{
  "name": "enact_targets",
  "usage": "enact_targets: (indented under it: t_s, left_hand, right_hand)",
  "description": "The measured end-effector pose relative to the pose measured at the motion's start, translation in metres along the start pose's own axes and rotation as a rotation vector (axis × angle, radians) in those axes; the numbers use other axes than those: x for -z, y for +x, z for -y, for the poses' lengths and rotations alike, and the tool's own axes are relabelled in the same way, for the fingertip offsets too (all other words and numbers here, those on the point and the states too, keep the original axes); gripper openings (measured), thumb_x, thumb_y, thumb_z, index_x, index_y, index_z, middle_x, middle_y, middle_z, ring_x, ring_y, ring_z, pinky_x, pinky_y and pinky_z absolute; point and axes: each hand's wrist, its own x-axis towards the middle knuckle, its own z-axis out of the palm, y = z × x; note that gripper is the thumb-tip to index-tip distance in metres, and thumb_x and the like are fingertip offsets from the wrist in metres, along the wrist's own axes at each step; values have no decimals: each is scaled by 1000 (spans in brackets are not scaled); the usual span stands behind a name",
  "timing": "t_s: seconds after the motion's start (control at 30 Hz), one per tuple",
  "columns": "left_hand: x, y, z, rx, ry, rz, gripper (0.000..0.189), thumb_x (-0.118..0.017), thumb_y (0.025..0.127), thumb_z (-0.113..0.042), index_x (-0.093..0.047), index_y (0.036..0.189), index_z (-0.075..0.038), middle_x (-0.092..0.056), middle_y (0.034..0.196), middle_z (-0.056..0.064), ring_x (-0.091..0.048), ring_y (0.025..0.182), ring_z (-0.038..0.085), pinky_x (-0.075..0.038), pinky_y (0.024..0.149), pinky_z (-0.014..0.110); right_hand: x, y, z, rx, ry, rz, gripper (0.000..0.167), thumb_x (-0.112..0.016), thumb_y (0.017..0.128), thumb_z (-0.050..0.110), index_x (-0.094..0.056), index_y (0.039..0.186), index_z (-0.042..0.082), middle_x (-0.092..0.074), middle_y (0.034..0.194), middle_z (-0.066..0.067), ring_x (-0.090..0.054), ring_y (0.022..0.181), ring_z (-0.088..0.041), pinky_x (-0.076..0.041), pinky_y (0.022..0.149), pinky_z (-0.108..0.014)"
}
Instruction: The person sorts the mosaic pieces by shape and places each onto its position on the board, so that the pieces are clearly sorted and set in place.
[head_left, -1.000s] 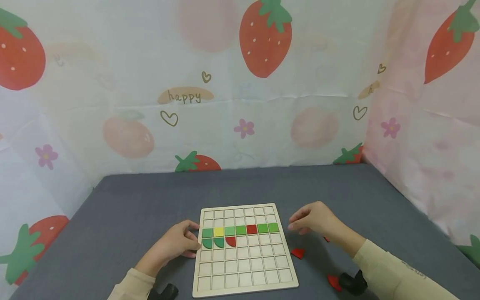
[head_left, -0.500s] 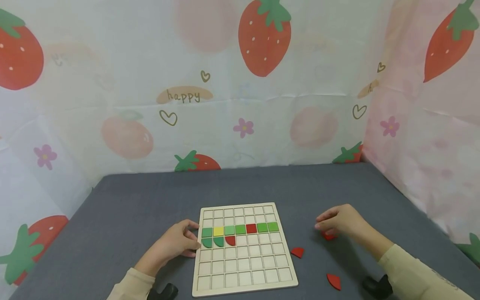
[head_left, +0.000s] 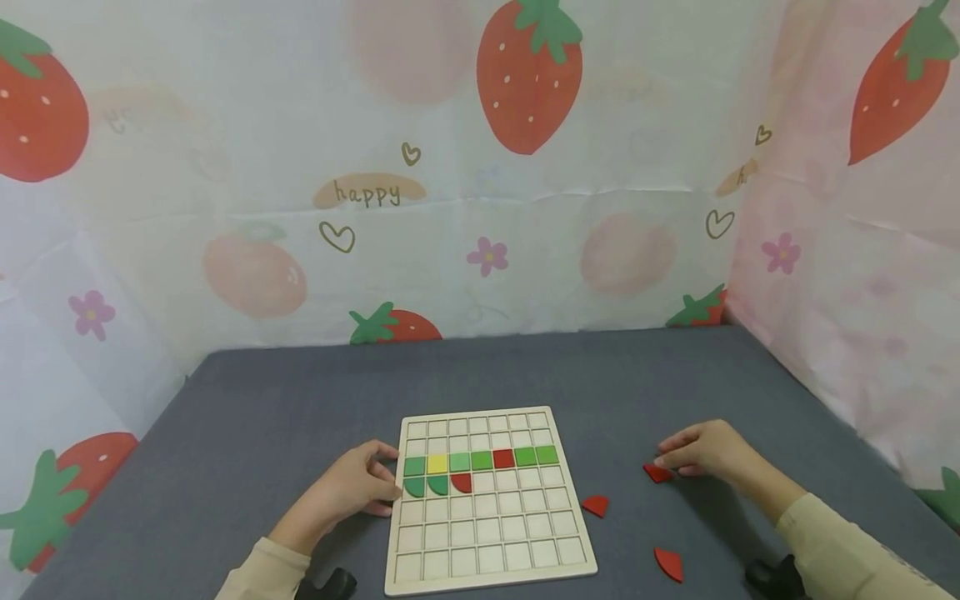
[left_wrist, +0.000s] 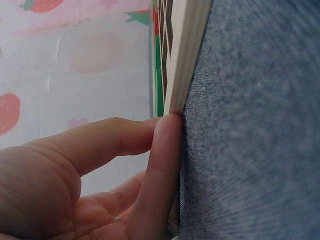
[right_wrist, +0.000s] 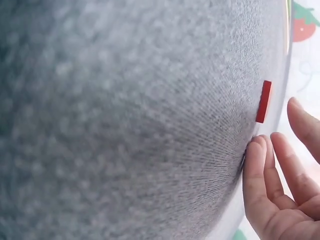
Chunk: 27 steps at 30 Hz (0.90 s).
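A light wooden grid board lies on the grey cloth. My left hand holds its left edge; in the left wrist view the fingertips meet right at the board's rim. Coloured square tiles, among them a yellow tile, fill one row. Below them sit two green quarter-circle tiles and a red one. To the right, my right hand reaches over a loose red tile, its fingertips overlapping it. In the right wrist view the thumb stands apart from the fingers, with the red tile beyond the fingertips.
Two more red quarter-circle tiles lie right of the board, one beside its edge and one nearer the front. A strawberry-print curtain hangs behind the table and along both sides.
My right hand has moved right, away from the board, to a loose red tile. The front red tile, partly covered earlier, now shows whole. My left hand has stayed at the board's edge.
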Motion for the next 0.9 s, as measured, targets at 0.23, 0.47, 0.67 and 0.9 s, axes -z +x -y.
enact_targets:
  t_s: [0.23, 0.47, 0.67, 0.9]
  left_hand:
    - [0, 0, 0, 5, 0, 3, 55, -71, 82, 6, -49, 132, 6, -57, 89, 15, -63, 72, 22, -61, 63, 36]
    - [1, 1, 1, -1, -9, 18, 55, -71, 82, 5, -48, 133, 6, -58, 90, 15, -63, 73, 22, -61, 63, 36]
    - [1, 0, 2, -1, -13, 22, 56, -71, 82, 5, -48, 133, 7, -58, 90, 15, -63, 73, 21, -61, 63, 35]
    - [1, -1, -1, -6, -2, 9, 55, -71, 82, 5, -49, 132, 6, -57, 89, 15, -63, 72, 22, -61, 63, 36]
  right_hand:
    - [0, 3, -2, -15, -25, 29, 36, -85, 77, 13, -74, 105, -6, -75, 102, -10, -67, 79, -8, -62, 75, -31]
    - [-5, 6, -1, -4, -171, 12, 32, -88, 72, 17, -78, 97, 0, -76, 98, -12, -68, 75, -10, -59, 69, -32]
    - [-7, 4, 2, 28, -204, 18, 26, -89, 72, 17, -78, 90, 2, -76, 90, -7, -66, 73, -11, -58, 68, -32]
    - [-11, -1, 8, 32, -151, 44, 20, -84, 76, 9, -72, 89, 1, -70, 80, 2, -63, 75, -11, -59, 67, -31]
